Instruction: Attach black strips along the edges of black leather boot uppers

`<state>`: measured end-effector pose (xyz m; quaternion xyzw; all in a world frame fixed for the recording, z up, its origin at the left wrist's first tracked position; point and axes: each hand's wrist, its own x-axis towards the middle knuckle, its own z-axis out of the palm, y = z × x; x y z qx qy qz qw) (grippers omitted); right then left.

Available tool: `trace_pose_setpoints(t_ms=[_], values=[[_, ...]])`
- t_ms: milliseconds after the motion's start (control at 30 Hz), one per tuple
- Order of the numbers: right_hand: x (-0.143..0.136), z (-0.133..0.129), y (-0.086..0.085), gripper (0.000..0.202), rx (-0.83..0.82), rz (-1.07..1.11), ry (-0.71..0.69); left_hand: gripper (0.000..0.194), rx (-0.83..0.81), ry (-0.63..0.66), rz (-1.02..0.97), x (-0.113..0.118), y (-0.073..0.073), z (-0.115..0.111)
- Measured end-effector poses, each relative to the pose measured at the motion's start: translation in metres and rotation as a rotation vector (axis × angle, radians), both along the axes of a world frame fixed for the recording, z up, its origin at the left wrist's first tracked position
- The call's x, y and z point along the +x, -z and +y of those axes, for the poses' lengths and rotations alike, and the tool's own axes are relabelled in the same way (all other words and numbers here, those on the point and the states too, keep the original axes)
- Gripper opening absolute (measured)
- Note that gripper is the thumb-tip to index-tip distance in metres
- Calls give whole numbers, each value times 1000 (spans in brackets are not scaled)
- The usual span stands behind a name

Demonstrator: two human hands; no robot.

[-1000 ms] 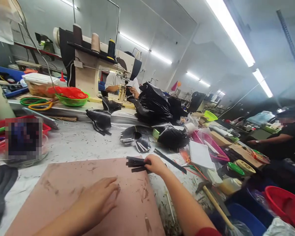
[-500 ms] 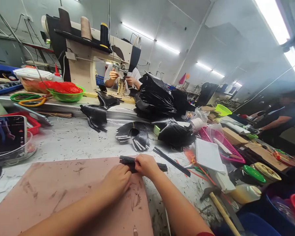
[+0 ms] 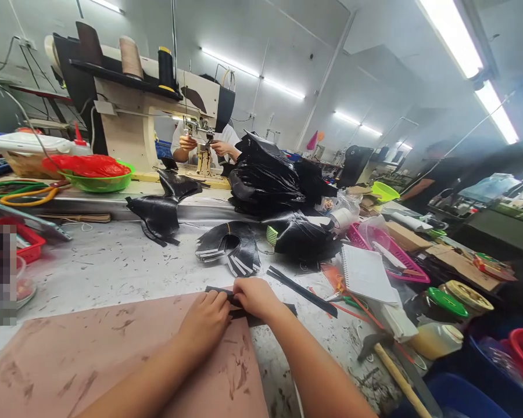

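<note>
Both hands work on a black leather-like strip (image 3: 287, 310) at the far right corner of a pink board (image 3: 126, 342). My left hand (image 3: 206, 318) is closed, its curled fingertips pressed on the strip near its left end. Close beside it, my right hand (image 3: 255, 297) pinches the strip with thumb and fingers; the knuckles hide the exact grip. The strip's right end sticks out past my right wrist. Further right, another black strip (image 3: 303, 290) lies on the white worktop. Beyond the hands sits a curved bundle of black pieces (image 3: 213, 239) with white edges.
At the back stands a sewing machine (image 3: 126, 125), a person's hands at its needle. Black pieces are piled (image 3: 265, 174) beside it. To the right are a notebook (image 3: 366, 273), a pink basket (image 3: 418, 270), a hammer (image 3: 396, 371) and jars. A green bowl (image 3: 100, 181) stands back left.
The camera view has shifted, so the background sits further left. My left fingers have moved up onto the strip, next to my right hand. My right hand keeps its pinch.
</note>
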<state>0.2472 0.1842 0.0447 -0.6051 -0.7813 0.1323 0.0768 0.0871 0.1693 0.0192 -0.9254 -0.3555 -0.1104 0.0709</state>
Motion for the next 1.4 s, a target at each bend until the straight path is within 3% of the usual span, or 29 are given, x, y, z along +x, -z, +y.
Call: trace_pose_setpoints(t_ms=[333,533,667,767,933,1067,1200,1333,1400], values=[[1,11,2,7,-38,78,80,23,46,67,-45,4,9,4],[-3,2,16,7,23,168,214,15,59,69,-106,3,16,3],[-2,0,26,13,74,274,341,20,127,66,-128,2,25,2],[5,-2,29,14,93,349,308,27,182,48,-138,0,27,2],[19,-12,32,51,81,392,219,33,184,5,-150,1,30,1],[22,-15,38,63,80,414,246,36,124,15,-119,3,33,1],[21,-9,43,66,161,623,366,41,34,34,-62,5,31,3],[17,1,48,52,264,750,521,41,-63,27,-15,6,24,5],[24,7,49,42,356,806,665,40,-107,27,3,7,19,5]])
